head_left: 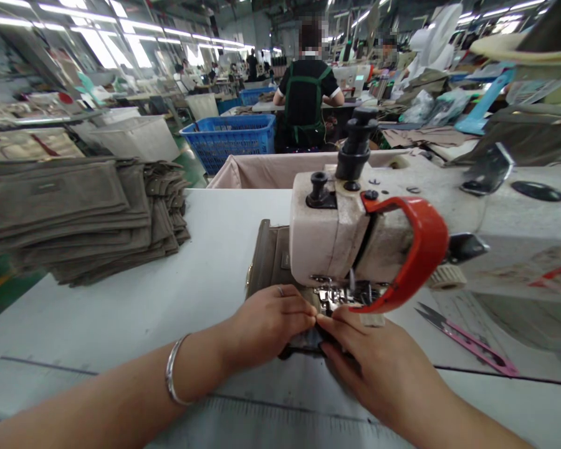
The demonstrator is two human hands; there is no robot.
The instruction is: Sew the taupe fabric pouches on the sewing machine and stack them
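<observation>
A dark olive-brown fabric piece (272, 254) with a small label lies under the head of a white sewing machine (315, 234). My left hand (273, 321) presses on the piece, its thumb and fingers closed together at the edge beside the presser foot (326, 299). Opposite it, my right hand (362, 340) grips the same edge, the fingertips of both hands almost touching. The fabric between the fingers is mostly hidden. An orange-red guard (430, 243) curves over the right hand.
Stacked brown fabric pieces (75, 218) sit on the table's left. Pink thread snips (472, 343) lie right of my right hand. Behind the table are a cloth-lined bin (257, 171) and a blue basket (234, 137). A person (308, 93) sits farther ahead, back turned.
</observation>
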